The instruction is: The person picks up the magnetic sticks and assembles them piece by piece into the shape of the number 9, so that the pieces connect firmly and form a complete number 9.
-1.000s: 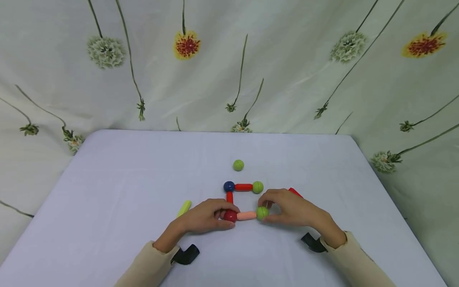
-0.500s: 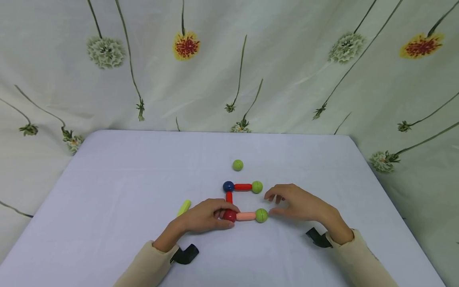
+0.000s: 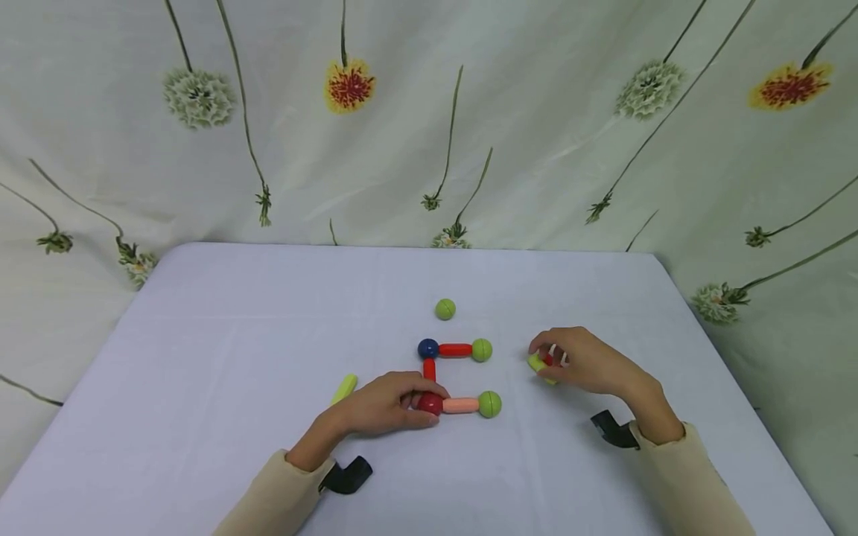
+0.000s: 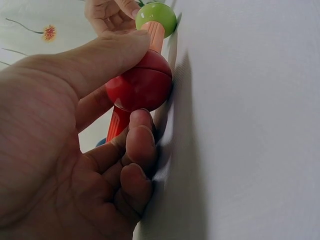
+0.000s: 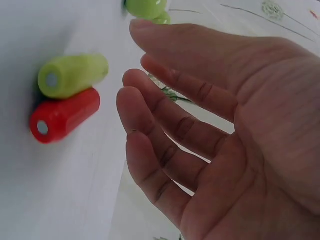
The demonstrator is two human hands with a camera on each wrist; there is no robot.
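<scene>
The left hand (image 3: pixel 389 402) is clamped on the red ball (image 3: pixel 430 403), at the near left corner of a bracket of balls and rods on the white table (image 3: pixel 201 342). In the left wrist view its thumb lies along one side of the ball, while fingertips rest close against the other.

From that corner a pink rod (image 3: pixel 461 405) runs right to the near green ball (image 3: pixel 490 404), and a short red rod (image 3: pixel 429 368) runs to the far side, meeting the blue ball (image 3: pixel 428 348). A second red rod (image 3: pixel 456 350) leads right from the blue ball to the far green ball (image 3: pixel 481 349) — so the bracket's right side has a gap between its two green balls. A loose green ball (image 3: pixel 445 309) sits beyond all this, on the far side and well apart.

The right hand (image 3: pixel 583 361) is to the right of the bracket, its thumb and fingers apart and gently bent. Just beside it lie a lime rod (image 5: pixel 73 75) and a loose red rod (image 5: pixel 65 115), side by side and touching; the right wrist view shows a pale disc in the end of each, and space between them and the fingertips.

Another lime rod (image 3: pixel 345 388) lies left of the bracket, partly hidden by the left hand. Behind the table's far edge hangs a flowered cloth (image 3: pixel 536 164).
</scene>
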